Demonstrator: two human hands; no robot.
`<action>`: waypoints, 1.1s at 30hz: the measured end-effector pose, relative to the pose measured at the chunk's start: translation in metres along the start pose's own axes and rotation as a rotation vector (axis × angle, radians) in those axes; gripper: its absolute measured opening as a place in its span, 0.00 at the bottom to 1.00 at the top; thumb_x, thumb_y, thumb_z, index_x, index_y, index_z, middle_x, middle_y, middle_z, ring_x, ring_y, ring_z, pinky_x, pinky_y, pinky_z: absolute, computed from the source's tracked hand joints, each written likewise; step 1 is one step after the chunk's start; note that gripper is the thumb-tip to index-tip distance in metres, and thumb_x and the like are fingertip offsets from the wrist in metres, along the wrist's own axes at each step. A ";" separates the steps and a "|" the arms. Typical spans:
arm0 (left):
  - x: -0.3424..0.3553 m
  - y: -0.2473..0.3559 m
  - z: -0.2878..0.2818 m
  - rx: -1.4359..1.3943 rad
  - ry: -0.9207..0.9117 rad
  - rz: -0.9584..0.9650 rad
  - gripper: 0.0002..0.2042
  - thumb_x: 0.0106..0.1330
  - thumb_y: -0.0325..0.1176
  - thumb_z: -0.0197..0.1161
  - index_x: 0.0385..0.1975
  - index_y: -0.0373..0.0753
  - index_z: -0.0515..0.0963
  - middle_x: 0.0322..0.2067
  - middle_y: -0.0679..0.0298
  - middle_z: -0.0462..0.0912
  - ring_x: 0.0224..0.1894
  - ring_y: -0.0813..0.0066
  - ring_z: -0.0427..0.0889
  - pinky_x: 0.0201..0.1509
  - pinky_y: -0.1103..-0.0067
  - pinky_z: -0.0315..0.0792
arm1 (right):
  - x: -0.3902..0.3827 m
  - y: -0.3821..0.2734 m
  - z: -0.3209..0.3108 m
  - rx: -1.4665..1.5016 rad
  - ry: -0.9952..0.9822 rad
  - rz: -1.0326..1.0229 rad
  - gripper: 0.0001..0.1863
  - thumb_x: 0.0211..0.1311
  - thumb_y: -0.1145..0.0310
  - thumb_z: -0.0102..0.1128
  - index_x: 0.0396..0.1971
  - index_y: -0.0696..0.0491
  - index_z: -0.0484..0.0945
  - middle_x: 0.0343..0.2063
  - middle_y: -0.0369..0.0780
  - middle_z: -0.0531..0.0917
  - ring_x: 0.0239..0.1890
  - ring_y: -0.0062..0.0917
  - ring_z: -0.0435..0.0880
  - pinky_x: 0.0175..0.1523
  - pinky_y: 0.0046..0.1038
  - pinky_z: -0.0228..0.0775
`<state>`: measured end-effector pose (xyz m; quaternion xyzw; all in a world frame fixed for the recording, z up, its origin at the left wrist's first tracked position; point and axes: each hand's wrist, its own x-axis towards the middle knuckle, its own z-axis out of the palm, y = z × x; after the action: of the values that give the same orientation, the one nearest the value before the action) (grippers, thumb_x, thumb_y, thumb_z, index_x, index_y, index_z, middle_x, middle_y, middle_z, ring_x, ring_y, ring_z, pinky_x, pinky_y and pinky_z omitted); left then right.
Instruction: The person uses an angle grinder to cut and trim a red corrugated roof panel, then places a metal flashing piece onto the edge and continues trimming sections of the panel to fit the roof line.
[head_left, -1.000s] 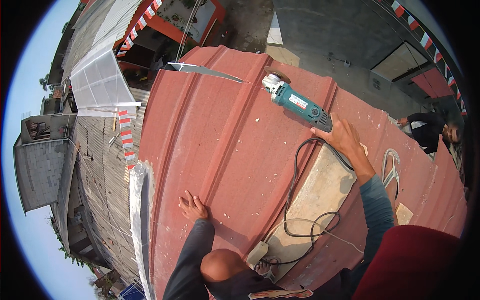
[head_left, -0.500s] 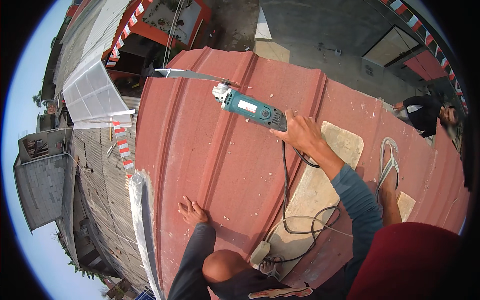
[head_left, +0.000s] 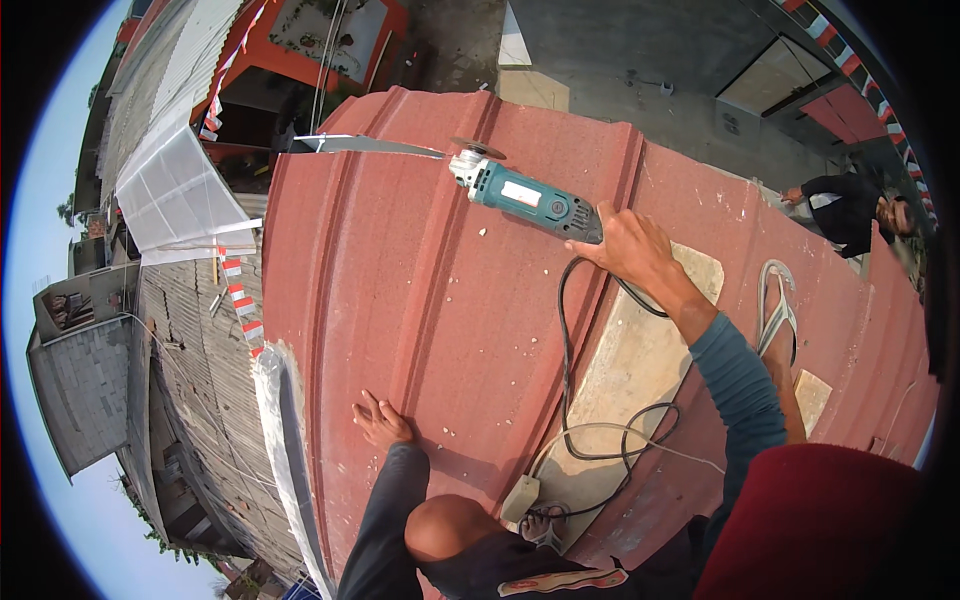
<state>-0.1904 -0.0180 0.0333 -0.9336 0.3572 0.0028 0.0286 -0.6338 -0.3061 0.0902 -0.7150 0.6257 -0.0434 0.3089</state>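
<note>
My right hand (head_left: 635, 245) is wrapped round the rear grip of a teal angle grinder (head_left: 525, 198). Its silver head and thin cutting disc (head_left: 478, 148) are over the far part of the red ribbed metal roof (head_left: 470, 340). The disc sits at the right end of a long cut (head_left: 375, 147) running in from the roof's left edge, where the sheet gapes apart. I cannot tell whether disc and metal touch. Nearer to me, my left hand (head_left: 383, 420) lies on the roof with fingers spread, holding nothing. The grinder's black cable (head_left: 565, 350) hangs from its rear.
A pale board (head_left: 655, 340) lies under the looped cable, with a socket block (head_left: 520, 498) at its near end. My sandalled foot (head_left: 775, 310) is on the right. Beyond the roof edge is a drop to paving (head_left: 640, 60); another person (head_left: 850, 210) is at the far right.
The grinder has moved right in my right hand, and its disc has tilted so its face shows more. The cable has shifted with it. My left hand has stayed in place.
</note>
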 end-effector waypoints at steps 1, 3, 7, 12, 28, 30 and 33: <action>0.000 0.000 0.000 0.004 -0.002 0.003 0.26 0.69 0.50 0.40 0.67 0.56 0.63 0.68 0.48 0.56 0.68 0.41 0.56 0.65 0.53 0.56 | 0.002 0.004 0.002 -0.001 -0.001 -0.006 0.32 0.51 0.48 0.67 0.40 0.64 0.76 0.27 0.55 0.83 0.34 0.47 0.85 0.39 0.45 0.76; 0.000 -0.002 0.001 0.007 -0.002 0.000 0.26 0.69 0.50 0.40 0.67 0.56 0.63 0.68 0.48 0.55 0.69 0.42 0.55 0.65 0.53 0.56 | 0.009 0.009 0.007 0.025 0.046 -0.003 0.32 0.48 0.46 0.68 0.39 0.63 0.77 0.25 0.53 0.83 0.30 0.49 0.84 0.36 0.45 0.76; -0.001 -0.001 0.001 0.012 -0.016 -0.008 0.26 0.69 0.50 0.40 0.67 0.55 0.62 0.69 0.49 0.54 0.69 0.42 0.54 0.65 0.51 0.55 | 0.019 0.004 0.007 0.077 0.033 0.002 0.32 0.48 0.46 0.69 0.39 0.63 0.77 0.26 0.54 0.83 0.30 0.49 0.85 0.36 0.44 0.76; -0.001 0.002 0.000 0.139 -0.022 0.015 0.26 0.70 0.50 0.38 0.67 0.53 0.63 0.67 0.46 0.56 0.67 0.45 0.60 0.62 0.57 0.63 | 0.031 -0.021 0.002 0.040 -0.068 -0.036 0.31 0.51 0.48 0.67 0.37 0.66 0.78 0.29 0.54 0.83 0.35 0.47 0.85 0.41 0.42 0.77; 0.002 -0.007 0.002 -0.005 0.003 0.084 0.26 0.69 0.49 0.40 0.66 0.52 0.64 0.66 0.43 0.58 0.66 0.42 0.60 0.61 0.55 0.62 | 0.071 -0.051 0.028 -0.021 -0.043 -0.183 0.24 0.50 0.52 0.69 0.35 0.60 0.82 0.35 0.49 0.84 0.41 0.42 0.85 0.45 0.39 0.77; 0.005 -0.011 0.003 0.010 0.016 0.122 0.26 0.69 0.49 0.40 0.66 0.51 0.64 0.65 0.41 0.58 0.65 0.42 0.62 0.60 0.55 0.63 | 0.073 -0.053 0.026 -0.014 -0.036 -0.188 0.24 0.50 0.52 0.69 0.35 0.60 0.82 0.34 0.49 0.85 0.41 0.42 0.85 0.45 0.38 0.77; -0.001 -0.003 0.003 0.001 0.036 0.117 0.26 0.69 0.48 0.40 0.65 0.49 0.66 0.64 0.39 0.59 0.63 0.43 0.64 0.58 0.57 0.65 | 0.074 -0.050 0.021 -0.021 -0.045 -0.185 0.23 0.50 0.52 0.69 0.35 0.59 0.82 0.34 0.47 0.85 0.41 0.41 0.85 0.45 0.38 0.77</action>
<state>-0.1893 -0.0152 0.0301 -0.9109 0.4119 -0.0125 0.0222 -0.5653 -0.3654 0.0741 -0.7738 0.5501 -0.0492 0.3101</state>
